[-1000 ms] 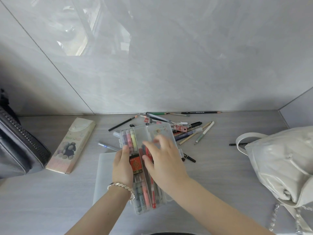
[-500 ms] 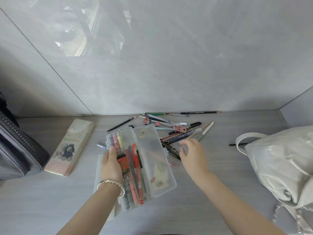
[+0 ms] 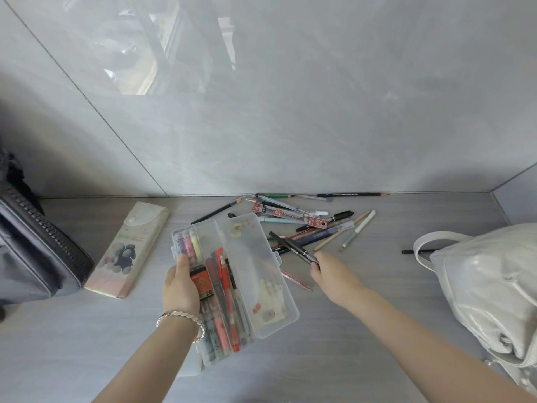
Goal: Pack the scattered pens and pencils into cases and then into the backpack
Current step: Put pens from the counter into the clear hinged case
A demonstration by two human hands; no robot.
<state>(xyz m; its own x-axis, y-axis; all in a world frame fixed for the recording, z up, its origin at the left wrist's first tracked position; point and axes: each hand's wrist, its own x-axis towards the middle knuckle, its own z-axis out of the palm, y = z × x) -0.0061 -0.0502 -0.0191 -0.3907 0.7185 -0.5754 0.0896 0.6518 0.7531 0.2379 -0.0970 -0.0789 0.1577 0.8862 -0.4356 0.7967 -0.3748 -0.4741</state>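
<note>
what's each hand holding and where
Left hand grips the open clear plastic pencil case by its left side; right hand pinches a black pen at its near end.

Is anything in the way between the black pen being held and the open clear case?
Nothing visible blocks it. The right hand pinches the black pen beside the clear case, whose lid lies open toward the pen.
</note>
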